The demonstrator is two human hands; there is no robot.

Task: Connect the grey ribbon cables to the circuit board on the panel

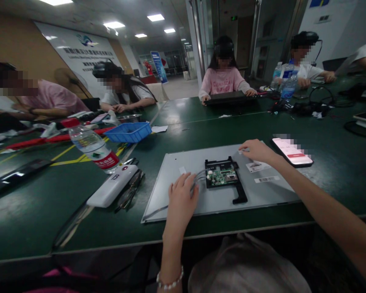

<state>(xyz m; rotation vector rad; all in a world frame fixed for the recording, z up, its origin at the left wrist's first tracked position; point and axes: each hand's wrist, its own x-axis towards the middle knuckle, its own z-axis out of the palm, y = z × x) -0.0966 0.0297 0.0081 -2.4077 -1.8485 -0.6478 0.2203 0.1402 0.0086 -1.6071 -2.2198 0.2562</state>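
A flat grey panel [171, 167] lies on the table in front of me, with labels on its right part. On its middle sits a black plastic bracket [240, 193] holding a green circuit board [221, 178]. My left hand [183, 197] rests on the panel left of the board, its fingers curled over a grey cable [201, 174] that runs to the board. The cable's other end trails to the panel's lower left. At the panel's far edge is my right hand [258, 151], thumb and fingertips pinched together at a small whitish bit too small to name.
A white power bank [113, 186], glasses [129, 191] and a water bottle [93, 144] stand or lie to the left. Beyond is a blue tray [129, 132]. A lit phone [293, 152] lies right of the panel. Several people sit around the table.
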